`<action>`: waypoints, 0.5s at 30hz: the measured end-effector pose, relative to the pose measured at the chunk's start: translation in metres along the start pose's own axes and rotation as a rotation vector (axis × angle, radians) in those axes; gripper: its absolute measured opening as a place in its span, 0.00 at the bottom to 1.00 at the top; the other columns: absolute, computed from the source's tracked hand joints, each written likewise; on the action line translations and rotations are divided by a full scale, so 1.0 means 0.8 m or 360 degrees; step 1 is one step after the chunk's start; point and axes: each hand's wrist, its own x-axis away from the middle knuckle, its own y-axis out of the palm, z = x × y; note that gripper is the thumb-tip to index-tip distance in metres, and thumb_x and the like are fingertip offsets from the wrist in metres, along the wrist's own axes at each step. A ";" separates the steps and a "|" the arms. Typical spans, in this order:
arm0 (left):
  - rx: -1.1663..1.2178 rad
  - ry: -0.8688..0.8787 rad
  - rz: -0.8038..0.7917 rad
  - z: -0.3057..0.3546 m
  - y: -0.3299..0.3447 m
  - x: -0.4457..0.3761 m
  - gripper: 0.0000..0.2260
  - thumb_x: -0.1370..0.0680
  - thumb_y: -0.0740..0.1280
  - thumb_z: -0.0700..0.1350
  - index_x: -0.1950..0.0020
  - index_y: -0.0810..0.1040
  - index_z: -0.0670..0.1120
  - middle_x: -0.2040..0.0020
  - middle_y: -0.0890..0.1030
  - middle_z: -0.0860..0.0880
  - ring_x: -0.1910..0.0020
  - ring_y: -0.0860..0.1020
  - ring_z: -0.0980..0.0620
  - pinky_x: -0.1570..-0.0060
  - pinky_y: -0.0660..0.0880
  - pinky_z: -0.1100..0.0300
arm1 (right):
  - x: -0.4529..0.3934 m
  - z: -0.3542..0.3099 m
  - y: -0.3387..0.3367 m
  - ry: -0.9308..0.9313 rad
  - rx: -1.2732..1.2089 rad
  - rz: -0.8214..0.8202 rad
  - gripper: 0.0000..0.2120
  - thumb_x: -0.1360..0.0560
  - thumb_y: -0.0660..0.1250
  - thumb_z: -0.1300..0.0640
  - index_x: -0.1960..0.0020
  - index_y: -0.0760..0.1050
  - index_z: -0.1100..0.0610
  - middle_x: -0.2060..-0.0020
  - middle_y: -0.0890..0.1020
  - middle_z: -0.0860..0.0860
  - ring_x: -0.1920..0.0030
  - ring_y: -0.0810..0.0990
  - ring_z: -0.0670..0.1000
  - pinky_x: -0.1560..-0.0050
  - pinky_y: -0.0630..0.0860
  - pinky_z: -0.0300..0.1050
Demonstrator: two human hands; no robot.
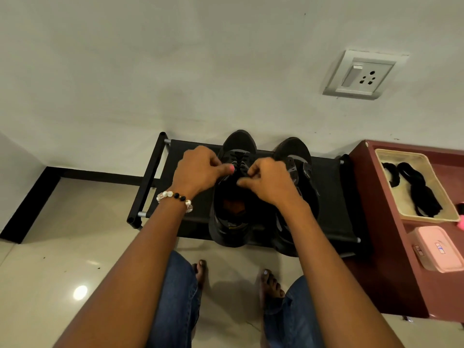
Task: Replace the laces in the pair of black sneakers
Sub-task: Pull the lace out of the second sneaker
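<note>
left hand (200,169): fingers pinching lace (238,162) on left sneaker (229,197)
right hand (268,182): same (pinching too)
risk: lace slips, lacing loosens

Soft indoor light, floor glare (80,292), wide-angle warping

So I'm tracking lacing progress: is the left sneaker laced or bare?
Partly laced: the left sneaker shows black lace crossings near its toe; both hands hide the rest.

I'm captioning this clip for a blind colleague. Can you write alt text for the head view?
Both hands, left and right, pinch the lace of the left sneaker of a black pair on a low rack. Beside it, a tray holds black laces.
</note>
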 end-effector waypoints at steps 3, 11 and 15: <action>0.0176 0.0285 0.0168 0.009 0.008 -0.006 0.08 0.26 0.74 0.49 0.49 0.82 0.50 0.60 0.81 0.55 0.62 0.79 0.59 0.52 0.78 0.60 | 0.008 -0.004 0.011 0.0047 0.0380 -0.0128 0.20 0.26 0.72 0.46 0.46 0.71 0.60 0.48 0.76 0.59 0.49 0.78 0.62 0.54 0.75 0.51; -0.0538 0.0522 0.0073 0.014 0.044 -0.017 0.14 0.23 0.68 0.45 0.37 0.80 0.49 0.41 0.77 0.46 0.44 0.77 0.47 0.46 0.73 0.56 | -0.004 0.003 0.019 0.0116 0.0179 -0.0134 0.07 0.21 0.62 0.56 0.53 0.68 0.60 0.54 0.77 0.60 0.55 0.79 0.63 0.61 0.75 0.50; -0.0671 0.0505 0.0227 0.014 0.061 -0.019 0.11 0.23 0.68 0.48 0.43 0.81 0.47 0.47 0.79 0.46 0.49 0.78 0.46 0.54 0.73 0.56 | -0.006 0.011 0.018 0.0157 0.0044 -0.0121 0.09 0.22 0.62 0.58 0.59 0.66 0.59 0.59 0.75 0.57 0.60 0.76 0.59 0.64 0.71 0.47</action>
